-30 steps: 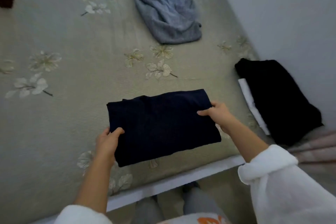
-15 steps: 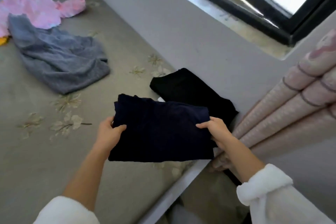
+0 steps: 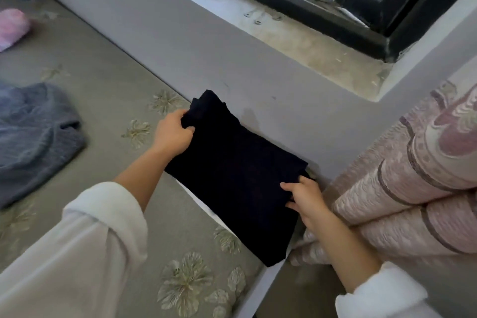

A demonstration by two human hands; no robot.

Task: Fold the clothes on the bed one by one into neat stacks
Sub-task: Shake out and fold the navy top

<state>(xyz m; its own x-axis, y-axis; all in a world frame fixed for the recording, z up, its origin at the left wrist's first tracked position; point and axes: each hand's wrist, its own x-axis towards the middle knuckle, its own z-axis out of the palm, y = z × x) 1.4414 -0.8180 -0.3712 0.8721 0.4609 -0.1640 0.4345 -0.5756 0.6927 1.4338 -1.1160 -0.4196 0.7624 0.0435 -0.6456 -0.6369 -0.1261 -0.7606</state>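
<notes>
A folded dark navy garment (image 3: 237, 173) lies on the bed by the grey wall, over the black folded stack, of which only the far end (image 3: 209, 99) shows. My left hand (image 3: 174, 134) grips the garment's far left edge, thumb on top. My right hand (image 3: 305, 195) holds its near right edge with fingers curled over the cloth. An unfolded grey garment (image 3: 33, 137) lies at the left on the bed. A bit of pink clothing (image 3: 11, 27) shows at the far left.
The bed's grey-green flowered cover (image 3: 108, 90) spreads left of the stack. A grey wall (image 3: 206, 41) and window sill (image 3: 309, 41) run behind. Rolled pink patterned bedding (image 3: 426, 175) lies right of the stack. The bed's near edge (image 3: 260, 289) drops off below.
Both hands carried the folded navy garment to the right and set it on the black stack by the wall. The view swung right toward the window.
</notes>
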